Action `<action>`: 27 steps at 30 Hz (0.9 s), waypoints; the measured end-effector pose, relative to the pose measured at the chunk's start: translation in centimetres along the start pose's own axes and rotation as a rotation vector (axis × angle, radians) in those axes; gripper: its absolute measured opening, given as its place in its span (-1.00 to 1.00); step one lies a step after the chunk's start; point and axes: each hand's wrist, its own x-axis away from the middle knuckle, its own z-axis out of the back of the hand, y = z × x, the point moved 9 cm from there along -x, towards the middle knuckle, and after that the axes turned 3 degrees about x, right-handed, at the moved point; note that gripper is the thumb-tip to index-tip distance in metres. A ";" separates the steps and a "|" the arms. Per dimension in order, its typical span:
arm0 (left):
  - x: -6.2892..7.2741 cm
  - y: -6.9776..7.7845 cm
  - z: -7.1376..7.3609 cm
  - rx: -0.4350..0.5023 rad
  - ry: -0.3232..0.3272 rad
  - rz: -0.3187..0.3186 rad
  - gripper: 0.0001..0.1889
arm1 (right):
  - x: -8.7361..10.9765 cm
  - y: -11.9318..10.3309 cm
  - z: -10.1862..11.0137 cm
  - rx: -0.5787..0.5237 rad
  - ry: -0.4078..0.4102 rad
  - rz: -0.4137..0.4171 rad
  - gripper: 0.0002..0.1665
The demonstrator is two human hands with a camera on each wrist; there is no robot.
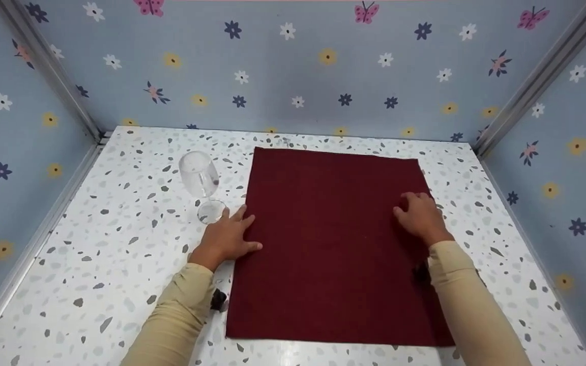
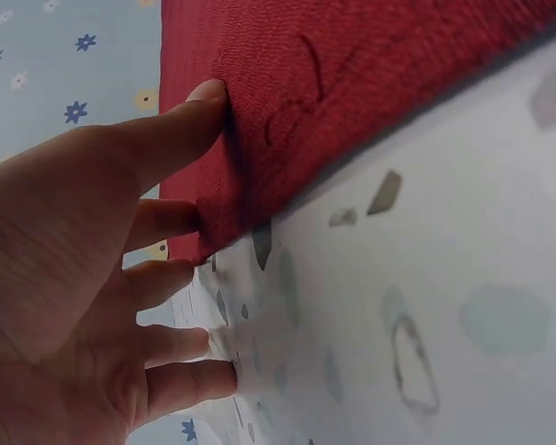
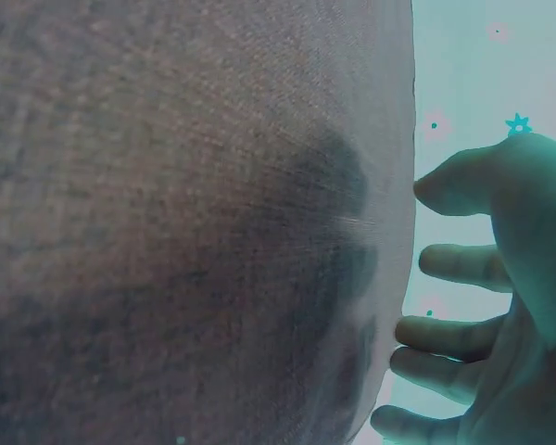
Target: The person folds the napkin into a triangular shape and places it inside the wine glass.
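A dark red square cloth (image 1: 323, 244) lies flat on the speckled table, its weave showing close up in the left wrist view. My left hand (image 1: 227, 238) rests with spread fingers across the cloth's left edge. In the left wrist view the thumb (image 2: 204, 97) touches the red fabric, while the lower fingers (image 2: 190, 385) reach past its edge over the table. Near the cloth's right edge is my right hand (image 1: 420, 216), fingers loosely bent. The right wrist view shows those fingers (image 3: 463, 269) apart, holding nothing; whether they touch the fabric (image 3: 167, 185) I cannot tell.
A clear stemmed glass (image 1: 200, 178) stands upright left of the cloth, its foot close to my left fingertips. White speckled tabletop (image 1: 120, 229) surrounds the cloth. Blue flowered panels (image 1: 293, 76) with metal corner posts (image 1: 537, 76) enclose the back and both sides.
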 end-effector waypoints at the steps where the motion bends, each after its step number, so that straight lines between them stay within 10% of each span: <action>1: 0.0 0.0 0.0 -0.007 0.002 0.000 -0.17 | -0.3 0.1 -0.1 -0.007 0.002 -0.004 -0.33; 27: -0.2 0.2 -0.4 0.001 0.043 0.011 -0.13 | -3.5 2.1 -1.4 0.042 0.002 -0.038 -0.23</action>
